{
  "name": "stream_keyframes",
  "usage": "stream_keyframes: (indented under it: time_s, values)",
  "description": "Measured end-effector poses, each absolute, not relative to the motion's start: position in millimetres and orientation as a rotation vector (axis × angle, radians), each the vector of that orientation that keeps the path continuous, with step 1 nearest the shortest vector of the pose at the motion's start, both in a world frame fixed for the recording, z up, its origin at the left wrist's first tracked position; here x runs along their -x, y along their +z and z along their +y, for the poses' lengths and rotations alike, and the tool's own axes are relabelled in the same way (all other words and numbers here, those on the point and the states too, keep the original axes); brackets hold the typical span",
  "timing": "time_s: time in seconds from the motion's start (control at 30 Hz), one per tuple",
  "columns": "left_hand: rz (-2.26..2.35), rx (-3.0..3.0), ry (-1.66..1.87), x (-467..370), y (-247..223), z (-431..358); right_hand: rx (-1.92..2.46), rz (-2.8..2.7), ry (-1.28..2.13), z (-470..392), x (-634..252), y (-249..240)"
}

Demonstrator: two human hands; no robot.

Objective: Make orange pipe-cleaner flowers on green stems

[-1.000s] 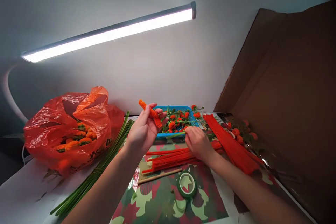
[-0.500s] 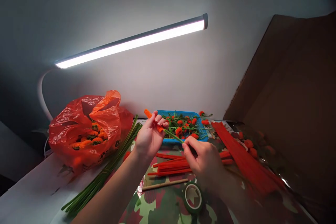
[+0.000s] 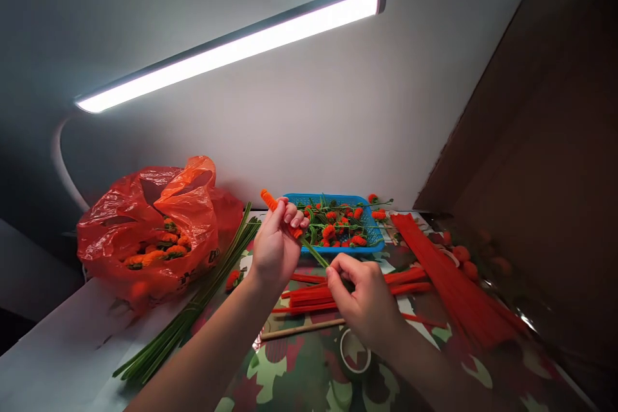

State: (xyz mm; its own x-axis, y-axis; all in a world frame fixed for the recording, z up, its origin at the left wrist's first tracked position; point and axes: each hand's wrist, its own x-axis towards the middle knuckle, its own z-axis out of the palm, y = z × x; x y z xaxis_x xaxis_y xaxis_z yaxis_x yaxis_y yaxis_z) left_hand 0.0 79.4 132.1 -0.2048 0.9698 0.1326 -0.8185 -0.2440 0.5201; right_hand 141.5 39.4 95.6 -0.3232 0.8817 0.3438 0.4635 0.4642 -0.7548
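Between the fingers of my left hand (image 3: 279, 241) is an orange fuzzy coil (image 3: 268, 199), its upper end sticking out above the thumb and its lower end below the fingers. A green stem (image 3: 315, 253) runs from the coil's lower end down to my right hand (image 3: 361, 291), which pinches it between thumb and forefinger. Red fuzzy strips (image 3: 311, 297) lie beneath and beside my right hand. A wooden stick (image 3: 304, 328) and a roll of green tape (image 3: 356, 353) are just below them.
A blue basket (image 3: 376, 232) of red flowers stands behind my hands. At left are a red plastic bag (image 3: 103, 225) with orange flowers and a bundle of green stems (image 3: 186, 322). More red strips (image 3: 444, 277) lie right, near cardboard (image 3: 526, 122). A lamp (image 3: 232, 45) hangs above.
The camera view has shifted, with the lamp higher and larger in the picture. My right hand has moved slightly left along the green stem; my left hand still holds the orange coil.
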Motion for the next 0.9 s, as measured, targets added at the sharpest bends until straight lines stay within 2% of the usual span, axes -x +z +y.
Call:
stream_keyframes:
  time_s: [0.13, 0.4, 0.57, 0.9]
  values:
    - [0.393, -0.591, 1.767, -4.7, 125.6, 79.0, 1.112, -1.850, 0.848, 36.7, -138.0, 96.6]
    - [0.459, -0.637, 1.543, -15.6, 120.1, 73.2, 0.977, -1.480, 1.446, 36.5, -130.2, 84.4]
    - [0.713, -0.658, 1.518, -7.7, 117.0, 82.0, 0.909, -1.409, 1.473, 36.2, -132.8, 83.1]
    - [0.863, -0.869, 1.359, 11.4, 122.1, 88.8, 0.854, -1.245, 1.647, 41.0, -137.2, 92.4]
